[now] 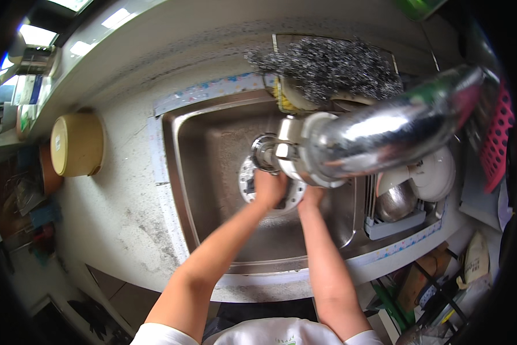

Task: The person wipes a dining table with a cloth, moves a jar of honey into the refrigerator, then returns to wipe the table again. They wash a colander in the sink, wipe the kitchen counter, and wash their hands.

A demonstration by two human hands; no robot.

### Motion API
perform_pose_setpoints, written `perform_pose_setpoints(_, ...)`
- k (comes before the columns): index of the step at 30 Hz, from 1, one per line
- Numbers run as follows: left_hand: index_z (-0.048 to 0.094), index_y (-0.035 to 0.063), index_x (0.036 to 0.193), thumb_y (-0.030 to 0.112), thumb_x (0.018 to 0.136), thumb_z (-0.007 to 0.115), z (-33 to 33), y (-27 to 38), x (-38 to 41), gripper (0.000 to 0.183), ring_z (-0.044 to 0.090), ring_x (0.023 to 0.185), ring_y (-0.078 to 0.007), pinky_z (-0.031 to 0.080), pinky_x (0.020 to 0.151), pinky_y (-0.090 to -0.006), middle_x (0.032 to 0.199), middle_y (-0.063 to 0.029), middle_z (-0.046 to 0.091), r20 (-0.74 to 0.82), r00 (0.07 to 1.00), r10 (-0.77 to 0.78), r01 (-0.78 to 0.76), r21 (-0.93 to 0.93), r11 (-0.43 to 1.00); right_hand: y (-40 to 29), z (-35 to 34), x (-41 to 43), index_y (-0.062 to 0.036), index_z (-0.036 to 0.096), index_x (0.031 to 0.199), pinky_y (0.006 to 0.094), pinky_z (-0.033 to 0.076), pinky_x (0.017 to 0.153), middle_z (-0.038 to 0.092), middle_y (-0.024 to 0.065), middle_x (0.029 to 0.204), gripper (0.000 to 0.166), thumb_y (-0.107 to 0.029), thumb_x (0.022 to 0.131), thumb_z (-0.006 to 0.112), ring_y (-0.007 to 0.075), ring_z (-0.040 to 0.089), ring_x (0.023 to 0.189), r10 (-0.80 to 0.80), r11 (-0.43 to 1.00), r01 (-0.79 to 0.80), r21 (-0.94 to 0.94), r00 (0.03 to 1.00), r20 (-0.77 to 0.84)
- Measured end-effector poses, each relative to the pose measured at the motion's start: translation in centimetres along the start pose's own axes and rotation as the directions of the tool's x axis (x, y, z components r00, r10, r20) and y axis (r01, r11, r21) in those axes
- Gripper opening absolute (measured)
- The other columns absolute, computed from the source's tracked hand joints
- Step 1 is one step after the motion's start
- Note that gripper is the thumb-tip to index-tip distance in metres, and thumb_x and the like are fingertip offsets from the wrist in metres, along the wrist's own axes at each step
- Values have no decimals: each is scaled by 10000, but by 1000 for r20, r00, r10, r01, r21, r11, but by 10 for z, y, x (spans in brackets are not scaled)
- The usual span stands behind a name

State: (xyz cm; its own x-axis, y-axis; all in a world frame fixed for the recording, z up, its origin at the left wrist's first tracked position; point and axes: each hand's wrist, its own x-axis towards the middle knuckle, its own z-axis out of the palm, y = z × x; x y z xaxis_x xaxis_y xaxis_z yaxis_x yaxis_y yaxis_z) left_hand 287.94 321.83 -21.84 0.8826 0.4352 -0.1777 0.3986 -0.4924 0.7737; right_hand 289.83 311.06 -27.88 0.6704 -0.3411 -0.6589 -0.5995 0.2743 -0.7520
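Observation:
A round white plate [246, 174] with a dark-dotted rim is held low in the stainless steel sink [206, 181], beneath the faucet. My left hand [270, 188] lies over the plate's face. Dark patches show on both sides of that hand, and I cannot tell whether they are a cloth or part of the plate. At the plate's right edge, my right hand [312, 196] grips the rim, its fingers partly hidden. The big chrome faucet [370, 133] reaches in from the right and covers part of the plate. Its metal spout end [265, 153] is just above my left hand.
A grey rack [394, 226] at the sink's right side holds a metal bowl [396, 202] and white dishes [434, 174]. Steel wool [327, 64] sits behind the sink. On the left counter stands a yellow tub [79, 144]; a pink perforated piece [496, 142] is far right.

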Motion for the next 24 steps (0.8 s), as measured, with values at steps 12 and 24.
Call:
perform_pose_setpoints(12, 566, 102, 805, 215, 738, 549, -9, -32, 65, 133, 576, 737, -319, 463, 620, -406, 783, -131, 588, -148, 989, -5, 38, 221, 975, 0, 2, 0, 42, 534, 1026, 334, 478, 721, 581, 80, 995, 283, -157, 827, 559, 200, 584, 858, 210, 957, -217, 193, 976, 58)
perform_pose_setpoints(24, 503, 81, 737, 203, 795, 544, 24, 5, -54, 142, 551, 646, -310, 452, 532, -416, 716, -108, 537, -164, 986, 10, 32, 249, 968, -27, -1, -5, 74, 594, 858, 307, 479, 573, 613, 106, 839, 260, -184, 830, 585, 175, 591, 666, 183, 982, -185, -26, 980, -74)
